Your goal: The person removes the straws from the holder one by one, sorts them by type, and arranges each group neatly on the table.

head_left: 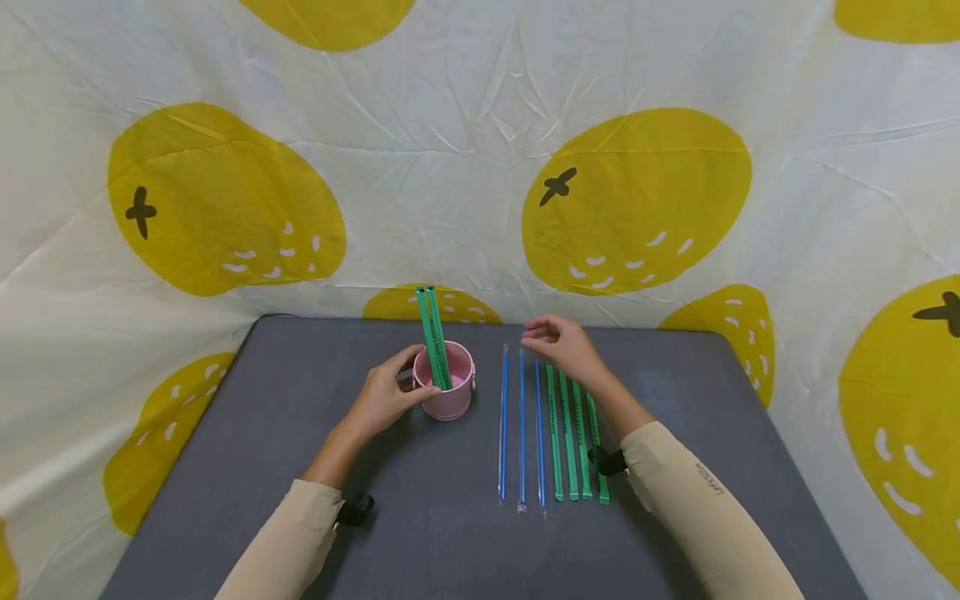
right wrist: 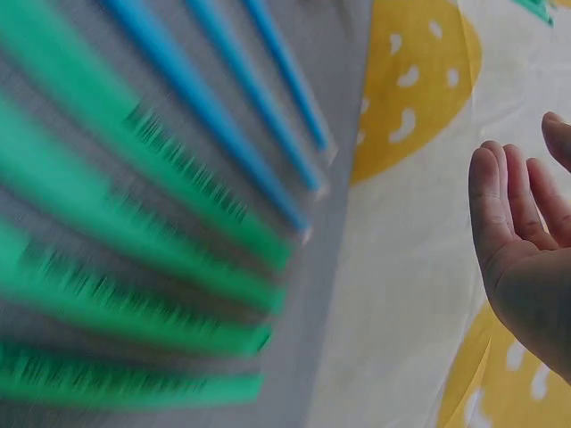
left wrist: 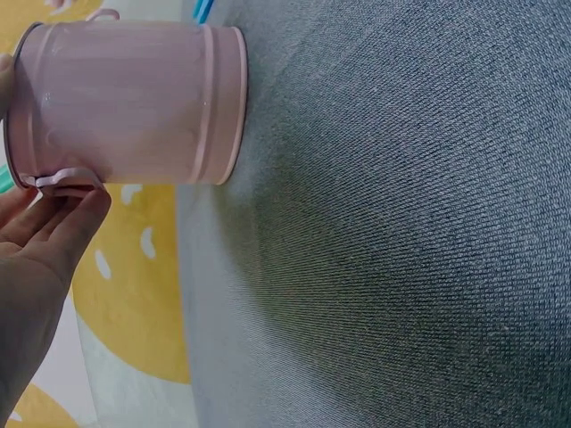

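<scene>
My left hand (head_left: 381, 402) grips the pink bucket (head_left: 448, 407) at its left side, with the thumb at the near rim. In the left wrist view, fingertips touch the small handle lug of the bucket (left wrist: 134, 102). Two green paper-wrapped straws (head_left: 433, 337) stand in the bucket, leaning slightly left. My right hand (head_left: 564, 343), empty and with loosely bent fingers, hovers above the far ends of the laid-out straws. Beneath that arm lie several green-wrapped straws (head_left: 570, 442), one partly hidden by the wrist. Left of them lie three blue straws (head_left: 522, 425) in clear wrappers.
A dark grey cloth-covered table (head_left: 442, 525) carries everything. Behind it hangs a white curtain (head_left: 435, 183) with yellow fruit prints, reaching down to the table's back edge. Each wrist wears a black camera strap.
</scene>
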`<state>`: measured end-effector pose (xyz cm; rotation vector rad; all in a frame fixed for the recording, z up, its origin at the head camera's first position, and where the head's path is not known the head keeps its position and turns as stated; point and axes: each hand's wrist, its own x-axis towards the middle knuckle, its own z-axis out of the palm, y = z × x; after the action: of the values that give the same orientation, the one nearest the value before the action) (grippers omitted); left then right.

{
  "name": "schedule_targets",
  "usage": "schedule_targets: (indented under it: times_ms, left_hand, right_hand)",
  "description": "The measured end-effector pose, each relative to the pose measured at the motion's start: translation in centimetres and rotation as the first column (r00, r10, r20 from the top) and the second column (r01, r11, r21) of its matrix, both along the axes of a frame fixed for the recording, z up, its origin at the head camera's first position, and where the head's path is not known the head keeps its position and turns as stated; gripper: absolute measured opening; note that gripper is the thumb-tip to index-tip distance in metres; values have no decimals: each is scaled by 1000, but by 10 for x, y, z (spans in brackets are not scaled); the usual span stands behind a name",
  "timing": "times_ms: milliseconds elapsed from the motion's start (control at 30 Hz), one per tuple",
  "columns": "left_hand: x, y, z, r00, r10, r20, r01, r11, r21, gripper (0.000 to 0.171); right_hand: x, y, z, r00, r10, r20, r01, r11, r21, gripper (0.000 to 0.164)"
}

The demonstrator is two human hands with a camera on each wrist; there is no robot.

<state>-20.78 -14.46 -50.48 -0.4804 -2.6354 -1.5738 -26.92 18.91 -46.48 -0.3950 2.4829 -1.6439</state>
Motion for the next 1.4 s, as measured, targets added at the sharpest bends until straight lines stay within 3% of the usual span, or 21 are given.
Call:
schedule_targets:
  times_ms: [200,400,600,967,1400]
  left_hand:
    - [0,1,0,1000,1,-9,-1,1000,0,75]
    - [0,1,-2,1000,1,-11,-1,1000,9,75]
    - [-1,1,-2,1000,-5,-12,6,1000,21,74]
    - [0,0,1,1000,-12,-4,12,1000,24,74]
    - [1,-1,1,1000,-9,-1,9,1000,15,74]
  right_hand:
    - [-9,-43,9,997,61,-43,-62,998,-18,35]
    - [-13,-80,15,990,127,-67,-125,992,28,39]
    - [-21,-107,13,987,149,-60,-148,989,23,40]
    - [-28,-128,11,982,170,-77,-157,976,154,40]
    - [-27,-136,11,983,138,-120,-126,986,107,25]
